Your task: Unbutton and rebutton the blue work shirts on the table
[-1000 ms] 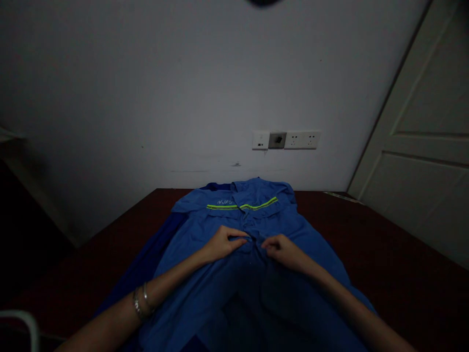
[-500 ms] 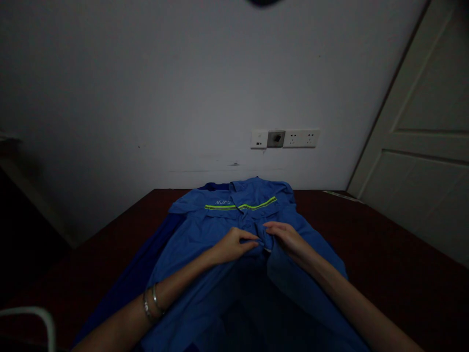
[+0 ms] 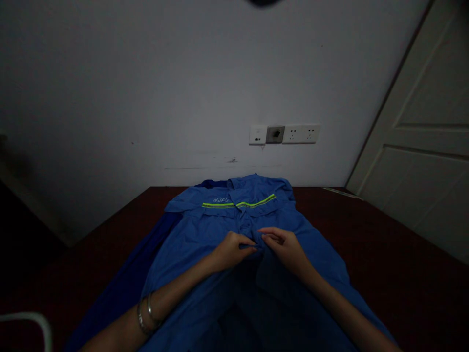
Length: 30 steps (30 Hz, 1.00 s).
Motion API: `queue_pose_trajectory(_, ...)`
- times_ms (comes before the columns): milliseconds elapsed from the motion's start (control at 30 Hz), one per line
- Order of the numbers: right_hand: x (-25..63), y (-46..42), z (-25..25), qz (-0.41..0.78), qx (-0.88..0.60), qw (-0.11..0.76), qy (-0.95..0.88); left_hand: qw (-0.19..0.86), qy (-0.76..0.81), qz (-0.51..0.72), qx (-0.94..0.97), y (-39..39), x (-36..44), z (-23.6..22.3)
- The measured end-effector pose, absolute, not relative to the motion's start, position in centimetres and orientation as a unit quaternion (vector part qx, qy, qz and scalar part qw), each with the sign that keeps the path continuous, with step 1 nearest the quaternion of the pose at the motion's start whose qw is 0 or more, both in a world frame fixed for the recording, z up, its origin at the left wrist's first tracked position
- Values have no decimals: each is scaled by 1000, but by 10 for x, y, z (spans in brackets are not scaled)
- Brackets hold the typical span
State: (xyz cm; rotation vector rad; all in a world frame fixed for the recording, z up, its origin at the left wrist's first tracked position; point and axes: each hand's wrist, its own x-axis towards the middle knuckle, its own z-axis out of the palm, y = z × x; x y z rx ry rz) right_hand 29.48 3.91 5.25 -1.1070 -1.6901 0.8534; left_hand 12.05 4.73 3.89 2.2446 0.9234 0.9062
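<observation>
A blue work jacket (image 3: pixel 208 227) with a yellow-green stripe and white lettering across the chest lies front up, its collar toward the wall. My left hand (image 3: pixel 232 251) pinches one front edge of it near the middle, thumb and fingers together. Close beside it, my right hand (image 3: pixel 284 246) grips the other front edge between thumb and fingers. The two edges meet between my fingertips, and the lower front hangs apart in shadow below them. Any button there is too dark to make out. Two bracelets (image 3: pixel 146 313) circle my left wrist.
The jacket rests on a dark red-brown table (image 3: pixel 120 215) against a white wall. Sockets and a switch (image 3: pixel 284 134) sit on the wall behind. A panelled door (image 3: pixel 421 161) stands at right. A pale curved bar (image 3: pixel 34 319) shows at lower left. Darker blue cloth (image 3: pixel 146 259) lies beneath the jacket.
My right hand has moved slightly left and down, closer to my left hand, bringing its front edge over. The right fingers are more curled, and the view has shifted slightly.
</observation>
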Motion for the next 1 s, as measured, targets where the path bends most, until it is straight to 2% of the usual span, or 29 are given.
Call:
queue_pose_trajectory(733,294,31,49,372,-441,449,-682,175,381,331,845,43,120,38)
queue_pose_trajectory(1000,294,30,50,378,-421,461,-684,188,405,338,829,40,122,41)
